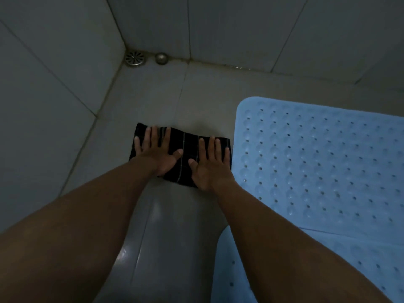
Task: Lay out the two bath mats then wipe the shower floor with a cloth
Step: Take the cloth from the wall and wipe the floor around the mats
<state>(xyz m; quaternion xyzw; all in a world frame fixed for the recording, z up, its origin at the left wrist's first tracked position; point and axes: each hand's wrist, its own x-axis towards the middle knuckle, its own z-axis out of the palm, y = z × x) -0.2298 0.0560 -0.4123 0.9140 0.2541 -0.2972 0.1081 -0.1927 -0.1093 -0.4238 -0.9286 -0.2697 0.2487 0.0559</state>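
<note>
Both my left hand (pixel 154 153) and right hand (pixel 208 165), fingers spread, press the dark striped folded cloth (pixel 185 158) left of the blue perforated rubber mat (pixel 317 160); I should keep even pressure

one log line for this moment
step: wipe floor | left hand, right hand: flat on cloth | far mat, near mat: laid

Both arms reach forward, left hand (pixel 156 153) and right hand (pixel 208 164) flat, fingers spread.
</note>
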